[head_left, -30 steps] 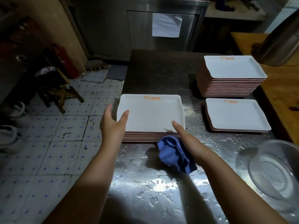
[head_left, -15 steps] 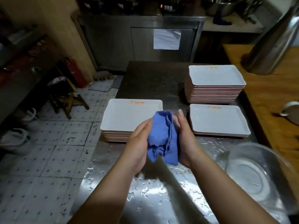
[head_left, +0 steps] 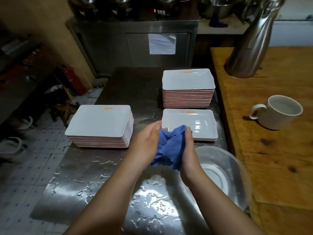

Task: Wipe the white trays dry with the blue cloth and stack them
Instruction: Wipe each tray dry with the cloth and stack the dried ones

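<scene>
The cloth [head_left: 170, 146] sits bunched between the left hand [head_left: 146, 144] and the right hand [head_left: 188, 150], both held over the wet steel table [head_left: 94, 180]. Just past the fingertips of the right hand lies a short stack of trays [head_left: 199, 124], its near corner covered by the cloth; behind that stack stands a taller stack [head_left: 188, 89]. Left of the left hand's fingers, a little apart, rests a third stack [head_left: 100, 124] at the table's left edge. Near the right wrist, to its right, sits a bowl [head_left: 225, 173]. Farther right, on the wooden counter [head_left: 274, 167], stand a mug [head_left: 277, 111] and, behind it, a jug [head_left: 252, 48].
</scene>
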